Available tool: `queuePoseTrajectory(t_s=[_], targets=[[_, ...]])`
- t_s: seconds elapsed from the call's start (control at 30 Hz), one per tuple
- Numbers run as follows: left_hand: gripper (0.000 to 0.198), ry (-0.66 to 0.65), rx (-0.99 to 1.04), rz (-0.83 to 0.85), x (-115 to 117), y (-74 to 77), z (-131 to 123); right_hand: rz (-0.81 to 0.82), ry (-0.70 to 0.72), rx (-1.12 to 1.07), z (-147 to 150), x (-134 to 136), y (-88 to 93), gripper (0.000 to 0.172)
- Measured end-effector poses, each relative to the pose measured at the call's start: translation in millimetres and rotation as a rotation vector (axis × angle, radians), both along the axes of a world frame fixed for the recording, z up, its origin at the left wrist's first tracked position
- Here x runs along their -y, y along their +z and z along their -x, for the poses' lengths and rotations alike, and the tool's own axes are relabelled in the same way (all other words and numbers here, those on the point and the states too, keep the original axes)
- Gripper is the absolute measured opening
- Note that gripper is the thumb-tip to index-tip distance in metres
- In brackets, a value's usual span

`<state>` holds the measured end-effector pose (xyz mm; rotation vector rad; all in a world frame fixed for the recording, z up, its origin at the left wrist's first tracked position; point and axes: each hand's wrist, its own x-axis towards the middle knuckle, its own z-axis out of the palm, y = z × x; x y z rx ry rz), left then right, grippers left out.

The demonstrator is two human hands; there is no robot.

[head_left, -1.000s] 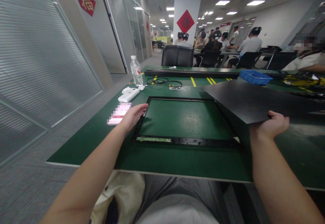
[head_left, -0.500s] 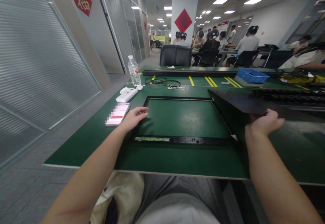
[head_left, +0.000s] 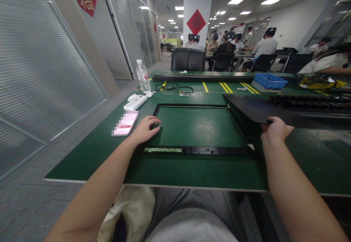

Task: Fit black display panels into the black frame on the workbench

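Note:
A thin black rectangular frame (head_left: 216,150) lies flat on the green table (head_left: 192,174), with a green strip like a circuit board (head_left: 163,150) set in its near left side. My left hand (head_left: 145,128) rests over the frame's left side, fingers apart and loosely bent. To the right, my right hand (head_left: 275,129) grips the near edge of a flat black panel (head_left: 255,108). This panel is raised and tilted beside the frame's right side. A small white piece (head_left: 251,147) sits at the frame's near right corner.
Left of the frame are a phone (head_left: 126,123), a white device (head_left: 135,102) and a water bottle (head_left: 143,76). Behind it lie a black cable (head_left: 175,87) and long dark bars (head_left: 208,78). A blue bin (head_left: 270,81) and dark strips (head_left: 309,103) are at the right.
My right hand has shifted slightly left along with the black panel, its fingers changing position on the edge. The left hand's fingers have spread a little over the frame's side.

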<state>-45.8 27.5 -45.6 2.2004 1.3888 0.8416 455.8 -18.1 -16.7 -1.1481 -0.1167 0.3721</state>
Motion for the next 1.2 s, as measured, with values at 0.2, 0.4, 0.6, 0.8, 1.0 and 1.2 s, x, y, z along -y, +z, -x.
queuePoseTrajectory(t_s=[0.2, 0.4, 0.6, 0.8, 1.0, 1.2], targets=[[0.045, -0.01, -0.004, -0.003, -0.2, -0.2, 0.5, 0.02, 0.029, -0.044, -2.4, -4.1, -4.1, 0.054], [0.039, -0.01, 0.011, -0.003, -1.1, -0.8, 1.6, 0.032, 0.067, -0.099, -0.1, -4.7, -4.0, 0.052], [0.036, -0.017, -0.023, 0.009, -2.3, -1.9, 3.2, 0.082, 0.066, -0.09, 0.9, -3.4, -1.8, 0.051], [0.037, -0.017, -0.011, 0.008, -3.0, -3.2, 3.8, 0.162, 0.117, -0.136, -5.0, -5.0, -5.5, 0.042], [0.036, -0.026, -0.067, -0.009, -3.5, -3.6, 4.0, 0.208, 0.126, -0.218, -16.1, -13.9, -22.2, 0.03], [0.037, -0.035, -0.152, -0.018, -2.3, -2.4, 3.5, 0.223, 0.123, -0.297, -27.5, -21.5, -32.3, 0.029]])
